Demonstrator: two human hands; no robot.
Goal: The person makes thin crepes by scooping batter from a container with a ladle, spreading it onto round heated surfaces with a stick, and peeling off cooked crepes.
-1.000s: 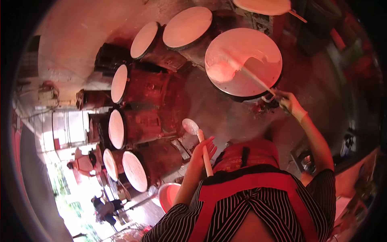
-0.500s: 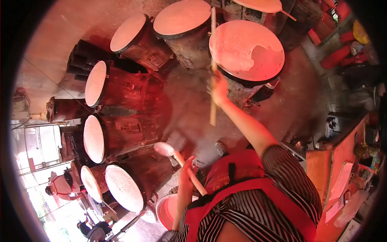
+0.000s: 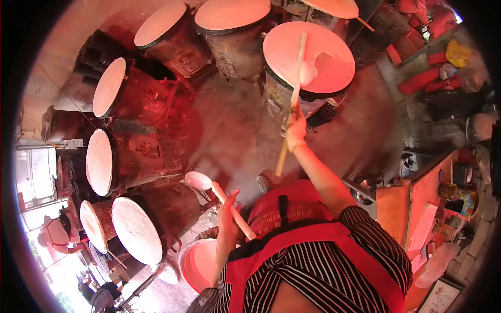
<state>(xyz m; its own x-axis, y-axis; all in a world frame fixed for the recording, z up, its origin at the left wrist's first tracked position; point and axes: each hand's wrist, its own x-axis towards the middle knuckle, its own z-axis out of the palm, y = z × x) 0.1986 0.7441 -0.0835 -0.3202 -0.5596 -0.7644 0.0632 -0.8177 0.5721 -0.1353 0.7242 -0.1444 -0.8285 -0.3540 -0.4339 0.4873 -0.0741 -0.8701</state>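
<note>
My right hand (image 3: 296, 128) is closed round a long wooden stick (image 3: 301, 57), whose far part reaches over a round griddle (image 3: 342, 86) on a barrel stove. Pale batter (image 3: 284, 44) covers much of that griddle; a bare patch shows at its right. Beside the stick sits a thick white lump of batter (image 3: 309, 76). Lower down, my left hand (image 3: 226, 221) holds the wooden handle of a ladle (image 3: 198, 181); its bowl, coated with white batter, points away from me. Below that hand stands a red-rimmed bucket (image 3: 195, 261) with pale contents.
More barrel stoves with pale-coated round tops curve round the left and back, including one top (image 3: 136, 229) near the bucket. At right is an orange worktable (image 3: 394, 211) with bags and jars. Another person (image 3: 57, 232) bends at the far left.
My right hand has brought the stick from the griddle's left side over its surface, now tilted, beside the batter lump. The left hand still holds the ladle. The whole view has shifted.
</note>
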